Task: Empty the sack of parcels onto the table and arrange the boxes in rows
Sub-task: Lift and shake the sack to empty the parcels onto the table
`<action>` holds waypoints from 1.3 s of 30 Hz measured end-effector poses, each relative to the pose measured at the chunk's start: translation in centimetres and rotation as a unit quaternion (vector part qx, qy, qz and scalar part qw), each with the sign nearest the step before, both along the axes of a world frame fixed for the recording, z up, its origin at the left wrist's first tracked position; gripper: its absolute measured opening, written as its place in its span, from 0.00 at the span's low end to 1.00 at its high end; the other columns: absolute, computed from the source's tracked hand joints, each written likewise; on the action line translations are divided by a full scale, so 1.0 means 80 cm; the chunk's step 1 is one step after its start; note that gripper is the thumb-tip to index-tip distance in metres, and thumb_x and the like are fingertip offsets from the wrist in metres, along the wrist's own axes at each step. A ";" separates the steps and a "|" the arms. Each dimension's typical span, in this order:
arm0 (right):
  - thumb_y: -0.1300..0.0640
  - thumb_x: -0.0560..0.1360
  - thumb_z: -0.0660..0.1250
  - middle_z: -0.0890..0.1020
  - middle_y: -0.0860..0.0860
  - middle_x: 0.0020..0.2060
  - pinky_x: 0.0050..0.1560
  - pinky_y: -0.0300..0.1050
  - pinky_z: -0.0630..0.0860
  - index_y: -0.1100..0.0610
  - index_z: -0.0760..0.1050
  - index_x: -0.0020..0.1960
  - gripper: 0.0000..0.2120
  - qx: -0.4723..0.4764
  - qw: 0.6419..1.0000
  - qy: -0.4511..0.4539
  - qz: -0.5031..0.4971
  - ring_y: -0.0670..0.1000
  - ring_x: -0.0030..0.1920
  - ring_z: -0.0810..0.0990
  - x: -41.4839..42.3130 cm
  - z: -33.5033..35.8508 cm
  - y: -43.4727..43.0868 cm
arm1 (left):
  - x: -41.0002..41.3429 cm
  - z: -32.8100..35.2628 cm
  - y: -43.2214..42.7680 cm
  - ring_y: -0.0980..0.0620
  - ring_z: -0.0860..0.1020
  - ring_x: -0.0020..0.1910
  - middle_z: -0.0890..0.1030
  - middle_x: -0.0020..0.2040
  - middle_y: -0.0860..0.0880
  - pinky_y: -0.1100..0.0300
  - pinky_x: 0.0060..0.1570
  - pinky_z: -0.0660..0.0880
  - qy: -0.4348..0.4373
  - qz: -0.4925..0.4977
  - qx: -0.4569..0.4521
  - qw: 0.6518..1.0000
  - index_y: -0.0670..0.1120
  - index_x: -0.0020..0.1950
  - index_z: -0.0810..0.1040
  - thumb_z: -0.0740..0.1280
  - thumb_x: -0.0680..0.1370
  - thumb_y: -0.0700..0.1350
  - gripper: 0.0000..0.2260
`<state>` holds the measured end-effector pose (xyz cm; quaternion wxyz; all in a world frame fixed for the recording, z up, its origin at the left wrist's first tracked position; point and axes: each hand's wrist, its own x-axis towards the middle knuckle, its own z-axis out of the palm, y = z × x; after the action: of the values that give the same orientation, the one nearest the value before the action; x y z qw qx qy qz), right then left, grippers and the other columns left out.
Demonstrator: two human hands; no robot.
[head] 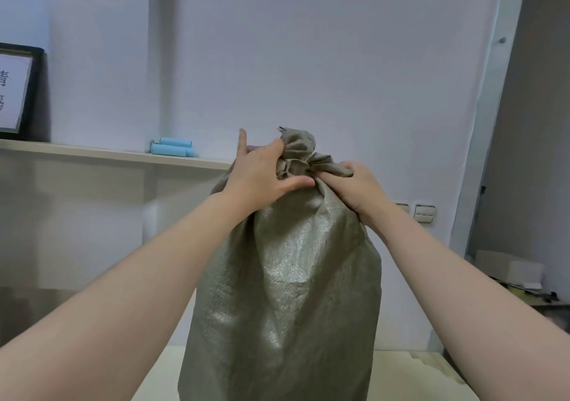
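Note:
A tall grey-green woven sack stands upright on the pale table right in front of me. Its top is bunched and tied into a knot. My left hand grips the left side of the knot, thumb across the sack's neck and one finger raised. My right hand pinches the fabric on the right side of the knot. The sack bulges with angular shapes, but no boxes show; its contents are hidden.
A wall shelf behind the sack carries two light blue rolls and a black-framed sign. Wall switches sit to the right. A low surface at the right holds a white box.

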<state>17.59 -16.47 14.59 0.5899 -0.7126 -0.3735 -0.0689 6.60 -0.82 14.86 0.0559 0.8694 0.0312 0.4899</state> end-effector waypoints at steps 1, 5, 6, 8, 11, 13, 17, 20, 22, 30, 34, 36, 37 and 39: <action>0.45 0.65 0.76 0.79 0.50 0.39 0.40 0.45 0.75 0.61 0.74 0.52 0.25 0.008 1.000 0.015 -0.006 0.50 0.41 0.78 0.002 0.000 0.000 | 0.000 -0.003 -0.002 0.49 0.77 0.58 0.77 0.46 0.57 0.38 0.74 0.40 0.001 -0.013 -0.026 1.000 0.48 0.59 0.66 0.68 0.69 0.69 0.31; 0.53 0.71 0.75 0.76 0.54 0.52 0.58 0.54 0.77 0.53 0.57 0.71 0.37 -0.012 0.999 0.037 -0.017 0.52 0.50 0.79 0.010 -0.003 -0.005 | 0.001 0.002 -0.005 0.47 0.68 0.66 0.72 0.60 0.52 0.27 0.68 0.47 0.080 0.026 0.001 0.996 0.69 0.72 0.55 0.67 0.65 0.72 0.39; 0.49 0.69 0.76 0.75 0.54 0.55 0.60 0.54 0.76 0.50 0.53 0.74 0.43 -0.034 0.998 0.040 -0.031 0.54 0.54 0.78 0.011 -0.003 -0.008 | 0.001 0.006 -0.006 0.47 0.66 0.65 0.69 0.56 0.52 0.25 0.66 0.50 0.099 0.051 0.010 0.994 0.72 0.69 0.61 0.66 0.66 0.72 0.33; 0.37 0.65 0.75 0.67 0.57 0.66 0.66 0.57 0.71 0.44 0.51 0.77 0.49 -0.115 0.988 0.018 -0.098 0.60 0.64 0.71 0.017 -0.003 -0.009 | 0.002 0.010 -0.006 0.48 0.63 0.66 0.66 0.54 0.53 0.23 0.64 0.52 0.106 0.079 -0.017 0.991 0.70 0.60 0.73 0.66 0.68 0.71 0.22; 0.27 0.61 0.72 0.52 0.53 0.76 0.69 0.60 0.65 0.40 0.51 0.77 0.52 -0.231 0.963 0.016 -0.134 0.64 0.73 0.58 0.016 -0.007 -0.014 | 0.006 0.008 -0.004 0.45 0.49 0.77 0.65 0.71 0.59 0.20 0.63 0.47 0.107 0.073 -0.096 0.987 0.64 0.51 0.80 0.65 0.73 0.68 0.13; 0.31 0.61 0.75 0.58 0.52 0.76 0.65 0.56 0.70 0.43 0.44 0.79 0.58 -0.204 0.972 0.114 -0.040 0.62 0.72 0.65 0.014 -0.012 -0.014 | 0.007 0.009 -0.001 0.42 0.43 0.78 0.60 0.76 0.63 0.23 0.66 0.47 0.130 0.062 -0.111 0.983 0.61 0.48 0.79 0.64 0.75 0.64 0.10; 0.55 0.68 0.78 0.67 0.57 0.72 0.60 0.54 0.76 0.53 0.49 0.80 0.51 -0.094 0.977 0.188 0.027 0.58 0.63 0.74 0.001 -0.016 0.000 | 0.009 0.002 0.001 0.42 0.49 0.79 0.69 0.73 0.56 0.39 0.73 0.55 0.112 0.051 -0.091 0.988 0.52 0.50 0.79 0.64 0.78 0.60 0.13; 0.69 0.71 0.71 0.74 0.59 0.65 0.61 0.51 0.76 0.58 0.64 0.74 0.34 -0.045 0.985 0.160 -0.039 0.58 0.61 0.76 -0.008 -0.018 0.016 | 0.004 -0.011 0.002 0.45 0.64 0.74 0.80 0.62 0.49 0.46 0.66 0.66 0.031 0.049 -0.081 0.995 0.45 0.52 0.80 0.64 0.78 0.58 0.16; 0.69 0.71 0.70 0.78 0.58 0.59 0.57 0.49 0.78 0.56 0.71 0.68 0.27 -0.002 0.986 0.147 -0.078 0.55 0.54 0.79 -0.011 -0.016 0.021 | -0.003 -0.011 0.006 0.45 0.77 0.60 0.83 0.52 0.49 0.50 0.54 0.73 -0.017 0.028 -0.091 0.995 0.45 0.49 0.79 0.64 0.79 0.57 0.15; 0.68 0.72 0.69 0.77 0.56 0.54 0.41 0.32 0.77 0.55 0.67 0.63 0.23 0.254 0.965 -0.048 -0.041 0.47 0.45 0.79 -0.030 0.090 0.017 | -0.017 0.083 0.002 0.50 0.70 0.40 0.71 0.35 0.52 0.58 0.39 0.59 -0.195 -0.045 -0.132 0.971 0.46 0.42 0.70 0.64 0.80 0.54 0.13; 0.69 0.73 0.64 0.78 0.53 0.47 0.39 0.37 0.76 0.52 0.66 0.67 0.26 0.184 0.978 -0.089 -0.050 0.48 0.40 0.78 -0.006 0.068 0.009 | -0.002 0.086 -0.002 0.50 0.73 0.41 0.72 0.34 0.55 0.59 0.41 0.63 -0.119 -0.068 -0.152 0.979 0.47 0.50 0.71 0.66 0.79 0.54 0.11; 0.65 0.71 0.63 0.79 0.56 0.52 0.53 0.48 0.79 0.45 0.65 0.70 0.31 0.094 0.989 -0.089 -0.070 0.54 0.49 0.80 0.017 0.028 0.019 | 0.010 0.051 0.008 0.49 0.74 0.44 0.75 0.38 0.51 0.58 0.42 0.64 -0.084 -0.047 -0.178 0.979 0.46 0.59 0.71 0.65 0.79 0.55 0.15; 0.63 0.71 0.63 0.77 0.57 0.57 0.58 0.53 0.78 0.40 0.63 0.70 0.32 0.051 0.993 -0.078 -0.069 0.57 0.53 0.80 0.025 0.011 0.024 | 0.014 0.036 0.012 0.48 0.75 0.46 0.76 0.40 0.50 0.57 0.43 0.64 -0.077 -0.042 -0.177 0.980 0.46 0.63 0.70 0.64 0.80 0.55 0.17; 0.59 0.73 0.62 0.72 0.55 0.65 0.63 0.55 0.74 0.40 0.61 0.72 0.31 -0.029 0.997 -0.035 -0.056 0.57 0.59 0.77 0.035 -0.011 0.031 | 0.017 0.018 0.014 0.49 0.75 0.47 0.76 0.45 0.49 0.58 0.46 0.65 -0.068 -0.038 -0.168 0.983 0.46 0.72 0.64 0.63 0.80 0.53 0.23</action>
<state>20.36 -13.96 13.73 0.5505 -0.7464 -0.3557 -0.1156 7.95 0.31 16.27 0.2220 0.8130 0.0758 0.5329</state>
